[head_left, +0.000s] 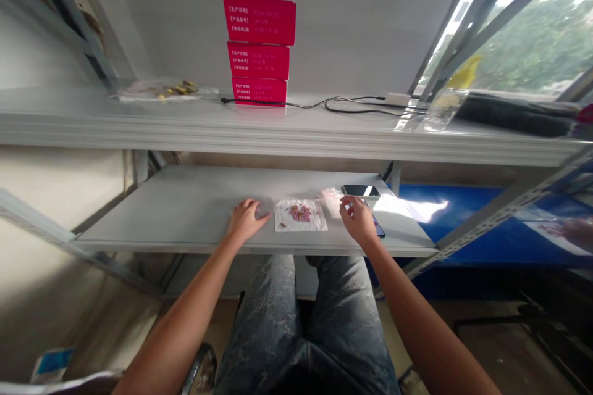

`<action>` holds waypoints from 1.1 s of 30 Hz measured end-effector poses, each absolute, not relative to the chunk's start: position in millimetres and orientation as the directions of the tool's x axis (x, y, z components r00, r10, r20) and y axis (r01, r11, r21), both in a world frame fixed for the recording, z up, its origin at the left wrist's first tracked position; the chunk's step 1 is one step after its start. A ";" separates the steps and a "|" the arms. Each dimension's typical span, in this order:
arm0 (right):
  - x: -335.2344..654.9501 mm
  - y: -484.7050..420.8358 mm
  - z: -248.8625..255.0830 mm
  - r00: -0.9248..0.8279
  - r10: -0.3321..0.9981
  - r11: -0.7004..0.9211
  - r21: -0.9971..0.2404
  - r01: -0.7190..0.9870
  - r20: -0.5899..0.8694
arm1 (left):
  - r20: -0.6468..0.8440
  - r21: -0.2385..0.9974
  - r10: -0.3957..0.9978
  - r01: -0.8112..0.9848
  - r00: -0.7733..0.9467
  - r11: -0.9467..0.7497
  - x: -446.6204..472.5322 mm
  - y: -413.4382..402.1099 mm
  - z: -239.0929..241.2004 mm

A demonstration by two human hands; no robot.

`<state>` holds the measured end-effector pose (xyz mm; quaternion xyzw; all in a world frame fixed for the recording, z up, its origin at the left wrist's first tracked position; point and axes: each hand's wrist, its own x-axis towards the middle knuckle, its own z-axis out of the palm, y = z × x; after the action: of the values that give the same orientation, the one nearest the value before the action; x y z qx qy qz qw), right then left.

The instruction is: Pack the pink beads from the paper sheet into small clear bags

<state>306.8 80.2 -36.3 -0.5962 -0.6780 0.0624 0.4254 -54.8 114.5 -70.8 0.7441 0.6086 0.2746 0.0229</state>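
A white sheet or flat packet (pixel 303 224) lies on the lower shelf between my hands. Small pink and reddish beads (pixel 301 213) are heaped on it, with a small brownish piece (pixel 283 224) off to the left. My left hand (pixel 244 220) rests on the shelf left of the sheet, thumb and fingers apart, beside a faint clear plastic piece (pixel 264 211). To the sheet's right, my right hand (pixel 357 218) has loosely curled fingers with a gap at the thumb. Its fingertips are next to crumpled clear plastic bags (pixel 331 200); contact is unclear.
Behind my right hand lies a phone (pixel 360 191); another dark flat device (pixel 378 226) is partly under that hand. The upper shelf (pixel 185 126) holds stacked red boxes (pixel 259 62), a bagged lot of yellowish pieces (pixel 178 90) and cables (pixel 333 102). Metal posts (pixel 491 216) frame the right side.
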 end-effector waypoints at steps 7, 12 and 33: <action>267.0 53.6 -55.4 -0.158 0.890 0.421 -0.638 0.645 0.428 | 0.421 0.448 0.904 0.850 0.073 -0.278 -58.1 117.8 -75.2; 252.7 58.5 -62.4 -0.179 0.885 0.440 -0.651 0.618 0.429 | 0.487 0.528 0.873 0.789 0.021 -0.313 -63.2 121.3 -72.4; 232.6 21.5 -55.7 -0.205 0.973 0.123 -0.991 0.052 0.110 | 0.046 0.999 0.957 0.003 0.287 -0.049 16.5 23.5 -64.4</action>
<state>232.6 21.5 -55.7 -0.4323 -0.5924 0.5015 0.4591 16.5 23.5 -64.4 0.5818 0.4126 0.4316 0.5523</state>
